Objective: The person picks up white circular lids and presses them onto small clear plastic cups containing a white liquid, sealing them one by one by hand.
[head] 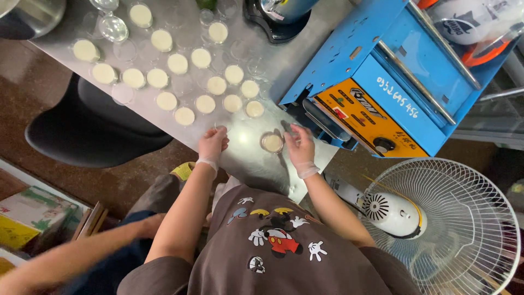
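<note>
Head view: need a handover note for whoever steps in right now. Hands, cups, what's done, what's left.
Left hand: gloved, at the steel table near edge, fingertips on a small clear lid; grip unclear.
Right hand: gloved, beside the single filled cup, in front of the blue sealing machine; whether it holds anything is unclear.
Filled cups: about twenty with cream-coloured filling, spread over the table's far left part; whether any are sealed cannot be told.
Empty clear cups: a few near the far edge.
White floor fan stands at the right of the person.

Bright overhead glare on the steel table [262, 164]; edges bend.
</note>
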